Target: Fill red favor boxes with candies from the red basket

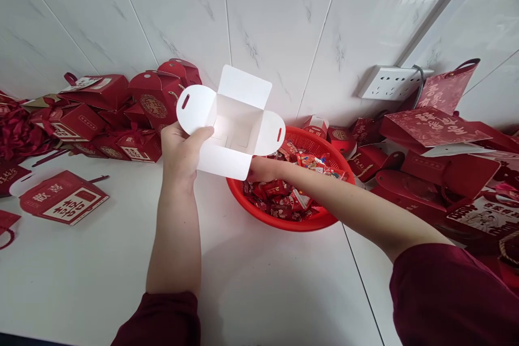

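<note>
My left hand (181,152) grips an opened gift box (237,119) by its left side, thumb over the edge. The box's white inside faces me, its flaps are spread out, and nothing shows in it. My right hand (261,168) is at the left part of a red plastic basket (284,224), just behind the box's lower right corner. Its fingers are hidden by the box, so whether they hold anything does not show. Red wrapped sweets (279,193) fill the basket.
Several red gift boxes (154,97) are piled along the tiled wall on the left. One box (67,197) lies apart on the white table (259,286). More red boxes (430,173) crowd the right side, below a power strip (390,84).
</note>
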Demonstrator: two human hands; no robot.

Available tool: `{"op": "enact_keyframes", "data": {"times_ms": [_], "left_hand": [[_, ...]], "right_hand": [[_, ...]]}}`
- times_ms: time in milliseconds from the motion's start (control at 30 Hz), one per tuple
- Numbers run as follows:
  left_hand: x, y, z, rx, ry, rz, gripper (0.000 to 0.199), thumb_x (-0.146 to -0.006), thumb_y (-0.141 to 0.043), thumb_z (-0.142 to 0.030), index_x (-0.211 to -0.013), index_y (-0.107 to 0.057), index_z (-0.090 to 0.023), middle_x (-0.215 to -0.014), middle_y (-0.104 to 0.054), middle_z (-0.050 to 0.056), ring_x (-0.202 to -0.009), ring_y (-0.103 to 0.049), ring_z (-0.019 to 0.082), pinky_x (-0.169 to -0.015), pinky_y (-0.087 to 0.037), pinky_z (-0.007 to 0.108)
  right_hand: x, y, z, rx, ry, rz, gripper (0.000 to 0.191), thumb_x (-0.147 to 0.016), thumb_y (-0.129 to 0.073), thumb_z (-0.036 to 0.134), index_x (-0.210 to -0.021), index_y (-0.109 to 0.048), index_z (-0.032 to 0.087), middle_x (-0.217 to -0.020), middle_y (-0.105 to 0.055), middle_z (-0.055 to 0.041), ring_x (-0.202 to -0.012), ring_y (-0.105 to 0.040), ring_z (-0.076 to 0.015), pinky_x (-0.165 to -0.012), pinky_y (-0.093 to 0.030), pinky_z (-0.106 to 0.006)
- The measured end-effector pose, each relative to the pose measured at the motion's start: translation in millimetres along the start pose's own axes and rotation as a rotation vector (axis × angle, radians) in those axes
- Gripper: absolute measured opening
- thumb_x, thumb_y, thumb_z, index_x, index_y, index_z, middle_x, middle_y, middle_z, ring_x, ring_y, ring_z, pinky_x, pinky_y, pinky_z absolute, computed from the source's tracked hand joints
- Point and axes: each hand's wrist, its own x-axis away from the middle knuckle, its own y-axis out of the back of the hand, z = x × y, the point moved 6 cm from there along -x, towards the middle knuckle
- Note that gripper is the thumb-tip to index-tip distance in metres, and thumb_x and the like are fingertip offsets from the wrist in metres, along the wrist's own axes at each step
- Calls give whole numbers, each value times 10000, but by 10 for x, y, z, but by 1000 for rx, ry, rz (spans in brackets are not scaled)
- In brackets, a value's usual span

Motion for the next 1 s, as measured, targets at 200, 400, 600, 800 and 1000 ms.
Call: {"op": "enact_keyframes", "data": {"times_ms": [200,400,600,800,1000], "left_hand": [[-11,29,0,14,-16,-17,107,-577,-742,-202,-650,-676,-160,-665,-579,8,-632,-560,159,-528,-436,256],[-4,26,-17,26,-45,-15,95,-581,-738,-185,-612,-654,-155,-650,-557,6,-621,-542,149,-521,-416,252],[-1,28,-31,34,-39,-23,107,-569,-738,-187,-611,-644,-159,-653,-554,4,-624,-541,151,-531,-419,257],[-10,41,-32,26,-40,-36,108,-566,-740,-200,-615,-652,-161,-644,-540,1,-617,-524,146,-523,-405,256],[-15,44,-24,10,-36,-39,114,-562,-738,-218,-625,-657,-168,-656,-555,4,-618,-521,149,-518,-399,258]], "right_hand": [[-46,-229,159,214,-30,-64,725,-712,-805,239,-1369,-523,112,-1405,-549,-239,-1149,-645,-365,-877,-550,-393],[-29,-287,180,348,2,-23,768,-732,-788,324,-1401,-490,89,-1406,-540,-253,-1126,-655,-406,-865,-552,-445],[24,-198,170,340,54,-23,605,-757,-726,255,-1323,-579,100,-1313,-629,-218,-1110,-663,-369,-873,-523,-386],[74,5,-55,171,81,-3,354,-813,-573,82,-1132,-700,167,-1158,-732,-95,-1025,-688,-233,-822,-508,-260],[62,39,-137,54,76,-15,289,-847,-623,120,-1122,-702,157,-1170,-735,-81,-1014,-680,-203,-830,-497,-244]]}}
